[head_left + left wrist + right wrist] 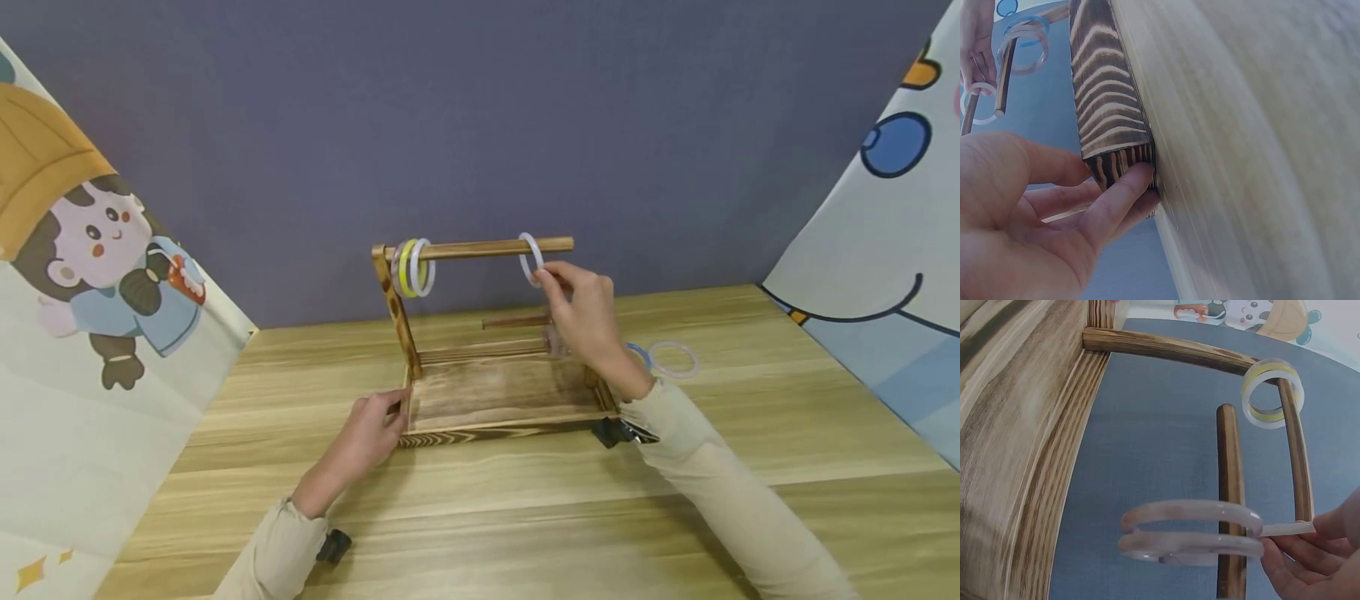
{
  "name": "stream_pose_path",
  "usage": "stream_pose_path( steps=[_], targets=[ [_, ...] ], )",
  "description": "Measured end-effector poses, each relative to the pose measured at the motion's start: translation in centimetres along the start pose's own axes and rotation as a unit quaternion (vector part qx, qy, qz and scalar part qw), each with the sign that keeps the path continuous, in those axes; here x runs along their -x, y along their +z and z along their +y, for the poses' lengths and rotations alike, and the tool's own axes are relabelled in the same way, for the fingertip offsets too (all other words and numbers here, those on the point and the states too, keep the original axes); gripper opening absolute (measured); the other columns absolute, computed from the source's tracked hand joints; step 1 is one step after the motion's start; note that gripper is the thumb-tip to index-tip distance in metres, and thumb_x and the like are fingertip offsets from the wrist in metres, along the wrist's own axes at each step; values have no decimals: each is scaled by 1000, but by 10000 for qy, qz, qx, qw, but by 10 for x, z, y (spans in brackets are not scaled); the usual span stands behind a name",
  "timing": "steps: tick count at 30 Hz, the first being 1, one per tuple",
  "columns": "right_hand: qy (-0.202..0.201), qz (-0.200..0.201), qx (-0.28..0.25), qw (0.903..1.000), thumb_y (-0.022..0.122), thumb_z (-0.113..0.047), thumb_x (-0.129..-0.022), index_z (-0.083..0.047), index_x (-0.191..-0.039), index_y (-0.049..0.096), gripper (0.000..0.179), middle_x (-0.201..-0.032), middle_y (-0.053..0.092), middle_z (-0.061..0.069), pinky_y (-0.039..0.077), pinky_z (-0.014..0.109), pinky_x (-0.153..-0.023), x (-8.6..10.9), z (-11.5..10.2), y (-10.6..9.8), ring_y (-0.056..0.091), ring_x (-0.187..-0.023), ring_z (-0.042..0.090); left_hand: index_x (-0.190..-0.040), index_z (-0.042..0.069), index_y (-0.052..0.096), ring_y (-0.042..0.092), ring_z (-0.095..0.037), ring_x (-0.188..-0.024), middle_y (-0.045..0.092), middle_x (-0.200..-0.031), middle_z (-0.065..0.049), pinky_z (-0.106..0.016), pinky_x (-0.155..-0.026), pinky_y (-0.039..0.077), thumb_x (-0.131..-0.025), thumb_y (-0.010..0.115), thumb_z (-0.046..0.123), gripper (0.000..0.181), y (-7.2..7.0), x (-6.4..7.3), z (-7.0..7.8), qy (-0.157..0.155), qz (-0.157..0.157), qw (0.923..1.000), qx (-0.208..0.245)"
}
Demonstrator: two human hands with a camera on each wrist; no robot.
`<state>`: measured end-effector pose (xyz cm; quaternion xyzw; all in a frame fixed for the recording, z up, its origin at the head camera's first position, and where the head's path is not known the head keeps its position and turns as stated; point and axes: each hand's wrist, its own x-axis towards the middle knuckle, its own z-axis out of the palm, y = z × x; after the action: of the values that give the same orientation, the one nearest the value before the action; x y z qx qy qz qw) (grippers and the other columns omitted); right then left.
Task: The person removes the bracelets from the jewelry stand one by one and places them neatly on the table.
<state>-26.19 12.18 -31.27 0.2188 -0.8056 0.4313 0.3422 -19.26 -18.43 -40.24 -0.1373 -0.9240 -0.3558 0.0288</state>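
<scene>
My right hand (588, 317) pinches a white bangle (538, 255) between thumb and fingers. That bangle encircles the upper bar (480, 249) of a wooden bangle rack, near the bar's right, free end. Toward the bar's left end hang a pale purplish bangle (395, 271), a yellow bangle (404, 271) and a white one (431, 279). My left hand (367, 433) holds the left front corner of the rack's base (1113, 112), fingers against its end. Two translucent pinkish bangles (1188, 512) hang around the lower bar (1229, 456), partly behind my right hand in the head view.
On the wood-grain table (480, 508), right of the rack, lie a blue bangle (641, 354), partly hidden by my right wrist, and a pale pinkish bangle (693, 360). A dark grey wall (480, 125) stands behind, with cartoon-printed panels on both sides.
</scene>
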Motion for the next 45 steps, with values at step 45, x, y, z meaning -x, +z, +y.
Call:
stream_pose_path(
  steps=[45],
  targets=[
    [448,469,651,9958,68,-13,-94,4,-100,74,19,-87,75,16,41,2,-62,3,19,-42,73,-75,27,-131,-14,56,69,-30,-92,61,-123,-34,-21,-44,47,-92,60,-7,40,1,0,0,78,25,9998,-170]
  ],
)
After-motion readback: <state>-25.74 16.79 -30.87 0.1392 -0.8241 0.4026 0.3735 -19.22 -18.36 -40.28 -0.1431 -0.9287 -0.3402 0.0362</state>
